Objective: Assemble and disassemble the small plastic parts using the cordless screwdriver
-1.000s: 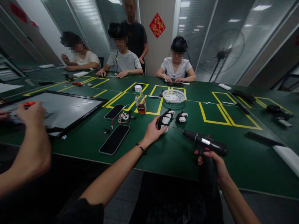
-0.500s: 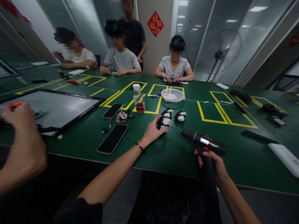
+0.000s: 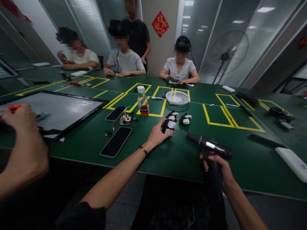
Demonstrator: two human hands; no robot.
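Gripped between the left hand's [image 3: 157, 134] fingers and thumb, a black-and-white plastic part [image 3: 171, 125] sits on the green table [image 3: 242, 156], presumably braced against the thin drill bit [image 3: 179, 132] whose tip meets or nearly meets it beside the thumb. The right hand's [image 3: 217, 164] fingers wrap the cordless drill's [image 3: 208, 146] handle, seemingly for aim; a similar part [image 3: 185, 119] lies just beyond the left fingertips
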